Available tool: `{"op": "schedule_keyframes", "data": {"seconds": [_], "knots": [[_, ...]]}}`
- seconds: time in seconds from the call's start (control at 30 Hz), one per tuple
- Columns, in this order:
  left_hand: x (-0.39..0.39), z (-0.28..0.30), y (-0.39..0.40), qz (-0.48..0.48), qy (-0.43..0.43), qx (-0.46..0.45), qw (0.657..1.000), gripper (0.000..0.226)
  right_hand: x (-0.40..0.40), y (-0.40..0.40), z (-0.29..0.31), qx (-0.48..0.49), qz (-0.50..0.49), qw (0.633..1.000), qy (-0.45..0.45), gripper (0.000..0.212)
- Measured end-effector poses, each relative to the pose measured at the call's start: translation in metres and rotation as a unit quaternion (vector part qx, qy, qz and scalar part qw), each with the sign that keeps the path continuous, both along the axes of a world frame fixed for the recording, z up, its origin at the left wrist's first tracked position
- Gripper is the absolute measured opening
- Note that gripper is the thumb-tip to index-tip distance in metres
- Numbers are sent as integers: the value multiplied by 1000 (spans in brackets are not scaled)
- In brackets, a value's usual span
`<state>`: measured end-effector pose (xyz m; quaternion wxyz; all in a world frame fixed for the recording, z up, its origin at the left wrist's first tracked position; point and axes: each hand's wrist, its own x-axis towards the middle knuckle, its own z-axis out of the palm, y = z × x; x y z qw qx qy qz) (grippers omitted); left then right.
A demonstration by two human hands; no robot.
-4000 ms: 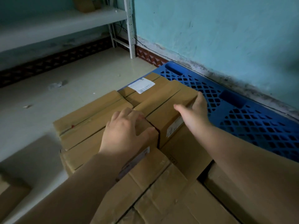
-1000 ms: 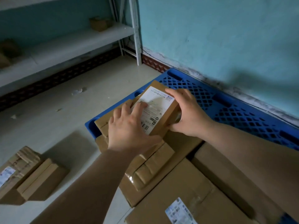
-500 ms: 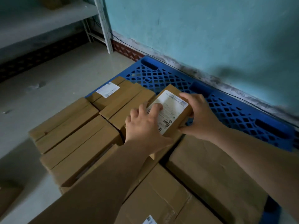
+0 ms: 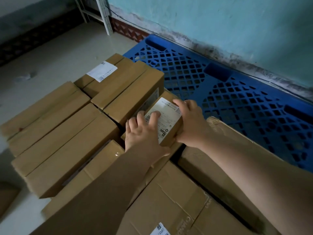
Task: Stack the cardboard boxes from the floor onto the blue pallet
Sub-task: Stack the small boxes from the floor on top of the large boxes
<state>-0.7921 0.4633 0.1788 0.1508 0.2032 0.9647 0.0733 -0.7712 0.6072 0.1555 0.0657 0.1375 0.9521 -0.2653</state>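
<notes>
A small cardboard box (image 4: 166,118) with a white shipping label on top sits low in a gap between taller stacked boxes (image 4: 128,92) and a large flat box (image 4: 225,150). My left hand (image 4: 144,134) lies on its near left side with fingers over the label. My right hand (image 4: 190,121) grips its far right edge. Both hands hold this box. The blue pallet (image 4: 237,92) with its lattice top lies bare beyond the boxes, along the wall.
Several brown boxes (image 4: 57,133) stand stacked at the left on the pallet's near part. A large box (image 4: 169,207) with a label is close below me. A white shelf leg (image 4: 105,16) stands at the back. Pale floor (image 4: 50,56) stretches left; the teal wall (image 4: 220,19) bounds the right.
Both hands have lowered the small labelled box into the gap beside the stacked boxes. The view has moved closer and the box now sits lower than half a second ago.
</notes>
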Motion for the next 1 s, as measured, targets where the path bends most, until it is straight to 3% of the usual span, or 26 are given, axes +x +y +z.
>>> {"op": "schedule_keyframes", "data": {"seconds": [0.2,0.43,0.57,0.67,0.8,1.0], "knots": [[7,8,-12,-50,64,0,997,81,-4,-11,8,22,-9,1000,11,103],[14,28,-73,27,88,131,987,54,-14,-34,28,172,-46,984,10,80],[33,51,-151,100,119,149,976,45,-7,-79,65,204,20,976,75,70],[56,66,-216,171,148,135,965,45,1,-138,95,155,109,977,102,63],[90,81,-294,238,170,130,948,46,19,-249,122,9,222,967,121,55],[142,86,-418,336,157,205,906,52,59,-419,114,-189,304,933,28,65]]}}
